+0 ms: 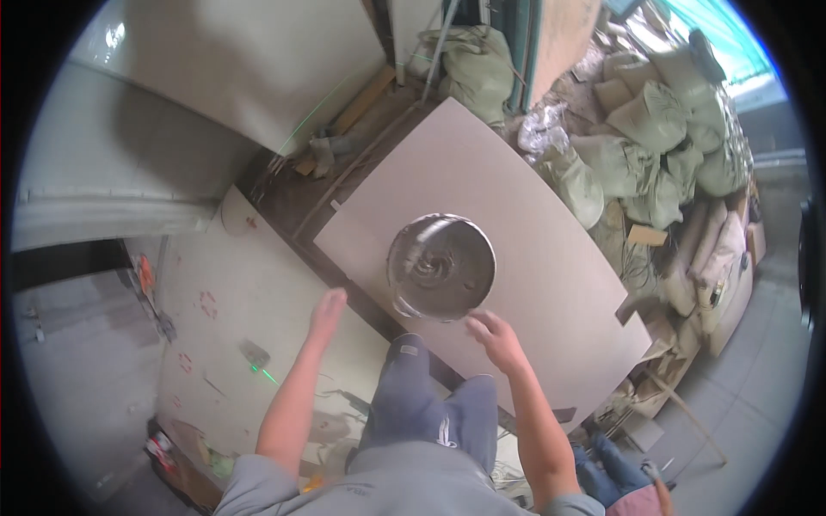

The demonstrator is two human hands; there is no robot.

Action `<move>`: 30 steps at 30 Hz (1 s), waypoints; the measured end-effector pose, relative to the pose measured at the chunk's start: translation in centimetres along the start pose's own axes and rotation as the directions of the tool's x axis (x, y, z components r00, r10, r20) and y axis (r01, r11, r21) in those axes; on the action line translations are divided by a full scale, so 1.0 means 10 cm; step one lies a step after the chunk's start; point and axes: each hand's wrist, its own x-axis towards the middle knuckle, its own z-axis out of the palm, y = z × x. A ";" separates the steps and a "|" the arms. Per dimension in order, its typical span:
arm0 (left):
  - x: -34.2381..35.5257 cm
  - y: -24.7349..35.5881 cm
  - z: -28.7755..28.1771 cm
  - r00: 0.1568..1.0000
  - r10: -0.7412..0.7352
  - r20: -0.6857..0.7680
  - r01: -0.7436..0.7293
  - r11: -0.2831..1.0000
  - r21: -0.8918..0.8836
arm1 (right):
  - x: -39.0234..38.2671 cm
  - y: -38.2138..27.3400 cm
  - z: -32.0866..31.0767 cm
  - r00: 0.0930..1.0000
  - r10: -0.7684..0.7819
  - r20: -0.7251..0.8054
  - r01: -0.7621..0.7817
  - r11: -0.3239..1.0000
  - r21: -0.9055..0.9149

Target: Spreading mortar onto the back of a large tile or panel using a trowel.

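Observation:
A round bucket [397, 284] holding wet grey mortar [456, 279] stands on a large pale board [551, 267] in front of me. The mortar has a swirled, lumpy patch in its middle. Just below the bucket's near right rim is my right hand [494, 335], its fingers partly spread and holding nothing I can see; whether a fingertip touches the rim I cannot tell. To the left of the bucket and apart from it, my left hand [328, 311] hangs free with its fingers stretched out, slightly blurred.
Stuffed sacks [641, 163] lie piled beyond the board's right side. Another marked pale board [232, 301] lies to the left, with a dark gap between the two. A person in jeans [607, 471] is at the lower right, near a thin pole [688, 413].

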 end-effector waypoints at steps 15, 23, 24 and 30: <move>1.14 1.32 0.82 0.991 -0.130 0.021 0.131 0.982 -0.139 | -2.83 5.28 -0.80 0.295 0.834 -0.466 -0.679 0.526 0.512; 1.35 1.46 0.97 0.927 -0.346 0.142 0.364 0.923 -0.127 | -2.33 5.92 -1.30 0.164 0.936 -0.312 -0.464 0.353 0.812; 1.41 1.70 0.70 0.930 -0.315 0.188 0.329 0.943 -0.046 | -2.17 6.00 -1.24 0.193 0.938 -0.290 -0.449 0.347 0.823; 1.31 1.53 1.24 0.862 -0.272 0.428 0.382 0.903 -0.196 | -1.99 6.44 -1.07 0.010 0.943 -0.332 -0.274 0.322 0.906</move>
